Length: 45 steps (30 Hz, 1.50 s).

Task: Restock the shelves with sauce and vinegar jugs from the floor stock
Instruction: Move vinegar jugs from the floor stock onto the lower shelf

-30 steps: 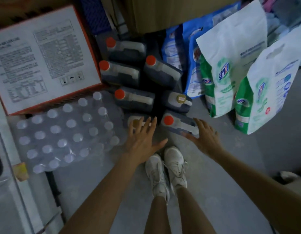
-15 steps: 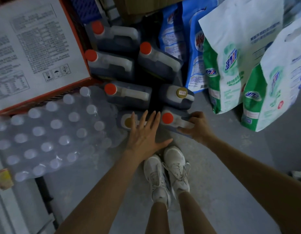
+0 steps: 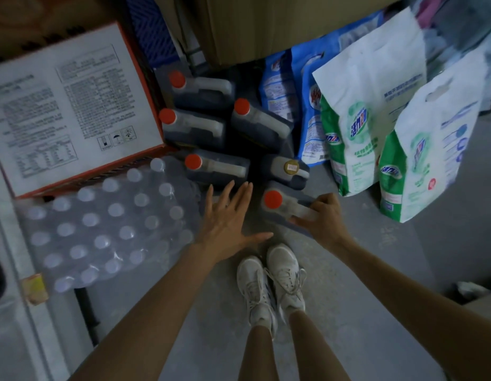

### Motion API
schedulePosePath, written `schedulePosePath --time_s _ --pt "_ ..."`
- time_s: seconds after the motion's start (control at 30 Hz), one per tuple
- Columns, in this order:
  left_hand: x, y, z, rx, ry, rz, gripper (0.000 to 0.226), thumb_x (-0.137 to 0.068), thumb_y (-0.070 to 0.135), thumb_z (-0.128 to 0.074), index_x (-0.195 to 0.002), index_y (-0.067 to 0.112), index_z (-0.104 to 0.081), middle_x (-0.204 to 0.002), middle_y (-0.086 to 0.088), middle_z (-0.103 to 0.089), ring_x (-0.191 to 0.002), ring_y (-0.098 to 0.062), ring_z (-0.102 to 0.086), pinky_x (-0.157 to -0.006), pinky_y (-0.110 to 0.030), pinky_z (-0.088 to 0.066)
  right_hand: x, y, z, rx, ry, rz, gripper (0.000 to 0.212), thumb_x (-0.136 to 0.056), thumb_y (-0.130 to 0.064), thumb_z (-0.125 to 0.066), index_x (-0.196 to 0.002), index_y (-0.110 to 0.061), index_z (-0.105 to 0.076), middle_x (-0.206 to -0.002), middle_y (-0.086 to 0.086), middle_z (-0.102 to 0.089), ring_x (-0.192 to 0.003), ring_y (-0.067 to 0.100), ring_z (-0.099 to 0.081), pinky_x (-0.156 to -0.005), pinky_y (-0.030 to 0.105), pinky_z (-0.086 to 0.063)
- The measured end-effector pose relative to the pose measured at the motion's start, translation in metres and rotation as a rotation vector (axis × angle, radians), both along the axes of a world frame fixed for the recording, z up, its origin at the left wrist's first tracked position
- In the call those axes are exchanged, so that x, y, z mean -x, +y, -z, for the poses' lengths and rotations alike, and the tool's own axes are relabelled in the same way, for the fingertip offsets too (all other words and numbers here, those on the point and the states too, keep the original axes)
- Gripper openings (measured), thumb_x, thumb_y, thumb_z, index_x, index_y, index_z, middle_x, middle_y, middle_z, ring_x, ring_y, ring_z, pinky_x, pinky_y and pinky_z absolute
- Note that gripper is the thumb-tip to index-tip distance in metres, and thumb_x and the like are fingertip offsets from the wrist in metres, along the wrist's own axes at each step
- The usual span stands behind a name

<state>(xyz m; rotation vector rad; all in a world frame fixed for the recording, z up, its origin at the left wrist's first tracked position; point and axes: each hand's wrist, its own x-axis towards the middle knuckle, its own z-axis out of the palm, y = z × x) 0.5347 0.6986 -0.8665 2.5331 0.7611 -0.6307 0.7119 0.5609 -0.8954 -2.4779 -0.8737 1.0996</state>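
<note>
At our right fingers (image 3: 320,201) we see a dark jug (image 3: 287,215) with a red cap (image 3: 272,199); beside our left fingers (image 3: 228,194), clear bottles (image 3: 156,243), white caps (image 3: 89,219).

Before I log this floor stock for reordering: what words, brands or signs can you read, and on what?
"活力28": logo on the green-and-white bag.
Umbrella handling sign, no words: on the white carton.
Too blurred to read: the carton's fine print, the blue bag lettering, the gold cap sticker.
</note>
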Motion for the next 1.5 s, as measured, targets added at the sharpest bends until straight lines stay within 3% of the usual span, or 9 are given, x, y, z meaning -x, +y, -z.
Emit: schedulePosePath --time_s 0.2,0.5,0.7,0.8,0.9,1.0,1.13,1.23,1.5 --pt "-0.012 0.018 -0.055 0.215 -0.069 -0.133 0.114 -0.075 0.074 -0.052 -0.150 0.020 0.015 -0.161 -0.003 0.004 -0.146 -0.021 0.007 -0.116 -0.040 0.007 -0.014 0.025 -0.084 -0.116 0.003 -0.176 0.042 -0.074 -0.030 -0.080 -0.103 -0.002 -0.068 -0.104 0.002 -0.040 -0.099 0.019 -0.043 -0.068 0.012 -0.025" --pt "-0.007 0.061 -0.139 0.230 -0.261 -0.305 0.126 -0.058 0.047 -0.087 -0.152 0.022 -0.006 -0.158 -0.001 -0.017 -0.146 -0.020 -0.012 -0.118 -0.044 -0.015 -0.008 0.074 -0.213 -0.402 -0.027 -0.273 0.034 -0.057 -0.023 -0.090 -0.075 -0.006 -0.067 -0.079 -0.005 -0.042 -0.083 0.016 -0.047 -0.074 -0.003 -0.028" --pt "0.010 0.081 -0.214 0.204 -0.518 -0.318 0.087 -0.057 0.056 -0.079 -0.124 0.014 -0.041 -0.118 -0.006 -0.057 -0.106 -0.022 -0.057 -0.092 -0.044 -0.048 -0.007 0.101 -0.289 -0.463 0.018 -0.283 0.038 -0.058 -0.025 -0.090 -0.076 -0.008 -0.061 -0.078 -0.016 -0.038 -0.071 -0.012 -0.047 -0.069 -0.003 -0.029" --pt "0.016 0.082 -0.245 0.209 -0.613 -0.316 0.088 -0.053 0.062 -0.081 -0.120 0.029 -0.034 -0.114 0.006 -0.051 -0.102 -0.015 -0.054 -0.088 -0.043 -0.049 -0.008 0.109 -0.324 -0.488 -0.003 -0.262 0.036 -0.057 -0.024 -0.090 -0.072 -0.007 -0.063 -0.087 -0.004 -0.045 -0.075 0.001 -0.046 -0.069 -0.003 -0.029" --pt "0.022 0.071 -0.285 0.276 -0.709 -0.416 0.088 -0.054 0.056 -0.080 -0.123 0.048 -0.025 -0.120 0.027 -0.040 -0.111 0.004 -0.045 -0.097 -0.020 -0.043 -0.011 0.116 -0.367 -0.524 0.059 -0.183 0.038 -0.058 -0.014 -0.090 -0.067 -0.017 -0.053 -0.103 0.009 -0.047 -0.086 0.012 -0.047 -0.067 -0.001 -0.032" --pt "0.027 0.065 -0.328 0.296 -0.769 -0.507 0.095 -0.052 0.053 -0.079 -0.130 0.032 -0.030 -0.122 0.019 -0.042 -0.111 0.004 -0.044 -0.091 -0.012 -0.041 -0.012 0.122 -0.413 -0.592 0.088 -0.197 0.030 -0.060 -0.013 -0.088 -0.075 -0.003 -0.064 -0.105 0.007 -0.039 -0.092 0.013 -0.045 -0.070 0.001 -0.033" --pt "0.030 0.068 -0.394 0.272 -0.840 -0.602 0.101 -0.054 0.048 -0.086 -0.136 0.026 -0.032 -0.124 0.016 -0.044 -0.108 0.016 -0.044 -0.087 0.000 -0.035 -0.010 0.134 -0.477 -0.712 0.095 -0.183 0.027 -0.062 -0.016 -0.086 -0.071 -0.010 -0.062 -0.108 0.003 -0.038 -0.092 0.006 -0.045 -0.076 0.002 -0.032" --pt "0.031 0.070 -0.447 0.202 -0.937 -0.602 0.121 -0.049 0.079 -0.070 -0.144 0.017 -0.028 -0.142 0.006 -0.039 -0.126 0.003 -0.040 -0.100 -0.020 -0.039 -0.008 0.144 -0.528 -0.795 0.120 -0.182 0.025 -0.064 -0.015 -0.084 -0.076 -0.009 -0.063 -0.109 0.003 -0.039 -0.095 -0.004 -0.045 -0.079 0.000 -0.030" --pt "0.043 0.062 -0.593 0.078 -1.217 -0.709 0.085 -0.048 0.068 -0.073 -0.121 0.041 -0.039 -0.128 0.015 -0.047 -0.116 0.002 -0.047 -0.095 -0.024 -0.045 0.006 0.166 -0.668 -0.973 0.120 -0.298 0.019 -0.066 -0.031 -0.077 -0.073 -0.020 -0.062 -0.099 -0.010 -0.045 -0.094 -0.006 -0.048 -0.077 -0.002 -0.031"
